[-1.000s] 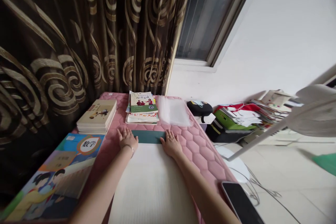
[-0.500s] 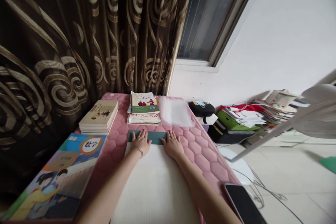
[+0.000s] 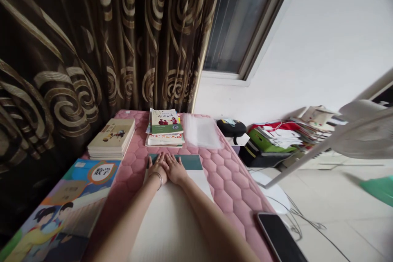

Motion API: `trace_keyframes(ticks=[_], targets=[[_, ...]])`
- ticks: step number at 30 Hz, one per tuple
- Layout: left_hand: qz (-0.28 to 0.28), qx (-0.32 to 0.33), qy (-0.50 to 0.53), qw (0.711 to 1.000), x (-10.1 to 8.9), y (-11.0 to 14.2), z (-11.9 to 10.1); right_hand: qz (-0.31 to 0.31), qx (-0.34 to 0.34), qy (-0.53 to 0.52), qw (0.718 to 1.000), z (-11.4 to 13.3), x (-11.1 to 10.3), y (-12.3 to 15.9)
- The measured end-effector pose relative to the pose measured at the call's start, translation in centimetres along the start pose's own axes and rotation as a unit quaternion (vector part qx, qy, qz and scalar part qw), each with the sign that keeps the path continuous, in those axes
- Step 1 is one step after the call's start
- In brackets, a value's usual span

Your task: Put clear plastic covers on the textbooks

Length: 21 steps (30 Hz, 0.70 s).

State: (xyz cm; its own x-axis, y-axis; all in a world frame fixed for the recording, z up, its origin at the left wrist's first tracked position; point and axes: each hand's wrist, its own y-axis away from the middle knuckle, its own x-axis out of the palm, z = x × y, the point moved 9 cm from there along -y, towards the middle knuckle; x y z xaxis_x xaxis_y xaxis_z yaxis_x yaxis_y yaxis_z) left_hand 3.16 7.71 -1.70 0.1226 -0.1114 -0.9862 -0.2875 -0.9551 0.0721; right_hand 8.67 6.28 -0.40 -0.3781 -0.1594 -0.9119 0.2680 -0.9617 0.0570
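Note:
A white sheet-like cover [image 3: 172, 217] with a dark green band [image 3: 194, 161] along its far end lies in front of me; whether it is a book or a loose sheet I cannot tell. My left hand [image 3: 158, 168], a bracelet at its wrist, rests flat on the band's left part. Beside it, touching it near the thumbs, my right hand [image 3: 176, 170] lies palm down with fingers stretched out. Neither hand grips anything. Just past the band are a small pile of booklets [image 3: 166, 129] and some clear plastic sleeves [image 3: 204, 133].
On the pink quilted surface [image 3: 225, 190], a blue textbook [image 3: 73, 208] and a stack of beige books [image 3: 112, 135] occupy the left. A phone [image 3: 281, 235] lies at the right edge. Beyond that edge stand a white fan [image 3: 362, 131], cables and a heap of papers [image 3: 281, 137].
My right hand has slid left along the green band until it meets my left hand. My left hand stays near the band's left end. The view has shifted slightly.

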Motion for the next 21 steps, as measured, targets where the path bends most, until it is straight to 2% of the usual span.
trace_keyframes(ticks=[6, 11, 15, 18, 19, 21], targets=[[-0.005, -0.006, -0.003, 1.000, -0.1, -0.2, 0.6, -0.041, 0.078, 0.047, 0.995, -5.6, -1.9, 1.7], [-0.004, -0.060, -0.023, 0.998, -0.6, 0.3, 4.2, -0.059, 0.137, 0.094, 0.984, -10.1, -3.4, 3.8], [0.003, -0.098, -0.038, 0.994, -1.5, 0.8, 6.2, -0.057, 0.142, 0.111, 0.982, -11.2, -3.5, 4.2], [-0.014, -0.132, -0.043, 0.990, -2.6, 0.7, 4.8, -0.059, 0.143, 0.118, 0.981, -11.1, -3.5, 4.2], [-0.020, -0.121, -0.035, 0.992, -2.8, 0.5, 3.3, -0.059, 0.144, 0.119, 0.981, -11.0, -3.5, 4.1], [-0.021, -0.050, -0.020, 0.998, -2.7, 0.0, -0.8, -0.055, 0.147, 0.119, 0.980, -10.9, -3.4, 4.1]])
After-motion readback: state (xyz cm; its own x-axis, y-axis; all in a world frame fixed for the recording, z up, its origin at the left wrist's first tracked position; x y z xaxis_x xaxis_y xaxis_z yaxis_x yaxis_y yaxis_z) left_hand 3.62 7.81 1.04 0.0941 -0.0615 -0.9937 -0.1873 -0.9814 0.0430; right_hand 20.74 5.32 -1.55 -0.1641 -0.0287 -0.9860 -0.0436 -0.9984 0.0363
